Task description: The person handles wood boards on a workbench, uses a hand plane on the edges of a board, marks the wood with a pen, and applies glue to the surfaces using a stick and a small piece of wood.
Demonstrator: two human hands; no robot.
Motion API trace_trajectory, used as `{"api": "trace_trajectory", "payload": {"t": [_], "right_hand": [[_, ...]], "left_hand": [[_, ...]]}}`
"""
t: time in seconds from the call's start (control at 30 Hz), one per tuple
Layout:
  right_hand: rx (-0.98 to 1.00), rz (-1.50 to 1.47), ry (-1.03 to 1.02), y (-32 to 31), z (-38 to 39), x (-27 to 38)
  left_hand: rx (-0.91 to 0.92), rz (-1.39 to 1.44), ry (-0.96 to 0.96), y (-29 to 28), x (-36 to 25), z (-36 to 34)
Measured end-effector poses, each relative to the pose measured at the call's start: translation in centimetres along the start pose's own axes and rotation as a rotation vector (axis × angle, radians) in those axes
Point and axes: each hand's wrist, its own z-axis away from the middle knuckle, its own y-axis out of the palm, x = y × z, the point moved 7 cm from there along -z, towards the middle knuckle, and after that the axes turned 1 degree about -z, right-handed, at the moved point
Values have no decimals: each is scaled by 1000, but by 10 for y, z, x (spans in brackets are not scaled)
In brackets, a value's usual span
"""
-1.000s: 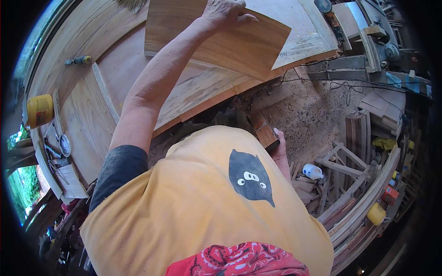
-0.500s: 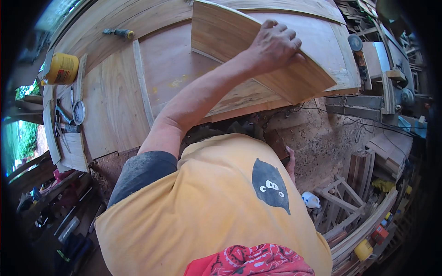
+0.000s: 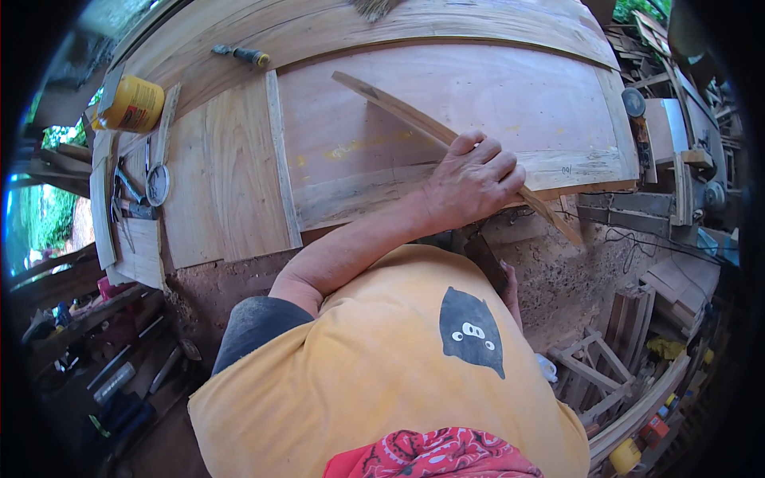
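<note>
A flat wooden board (image 3: 398, 110) stands nearly edge-on to my view, slanting from the far middle of the bench toward the near right. My left hand (image 3: 476, 177) is closed over its upper edge, fingers curled around it. Low at my right side, partly behind my yellow shirt, my right hand (image 3: 511, 288) is closed against a dark brown, flat-sided piece (image 3: 485, 259). What that piece is I cannot make out. Beneath the board lies a pale panel with a wooden frame (image 3: 510, 88), marked by yellowish smears.
On the left of the bench are a yellow tub (image 3: 137, 103), a round lid (image 3: 158, 185) and pliers-like tools (image 3: 127, 187). A dark-handled tool (image 3: 243, 54) and a brush (image 3: 371, 8) lie farther back. An angle grinder (image 3: 635, 107) rests at right, near loose cables (image 3: 629, 239).
The board has turned from showing its broad face to nearly edge-on. My left hand has come lower and nearer with it. The whole view has shifted slightly, bringing the brush further in.
</note>
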Motion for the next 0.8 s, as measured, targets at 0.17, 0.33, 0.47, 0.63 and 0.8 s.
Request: {"api": "trace_trajectory", "payload": {"t": [0.17, 0.33, 0.47, 0.63, 0.8], "right_hand": [[-22, -14, 54, 3, 2, -4], [-88, -69, -31, 8, 16, -5], [-144, -144, -65, 22, 26, 6], [33, -161, -180, 30, 46, 56], [-73, 120, -337, 65, 107, 108]], "left_hand": [[20, 10, -70, 0, 0, 5], [111, 39, -29, -2, -7, 3], [448, 22, -52, 0, -14, -8], [1026, 215, -18, 40, -30, 12], [1114, 217, 103, 32, -41, 25]]}}
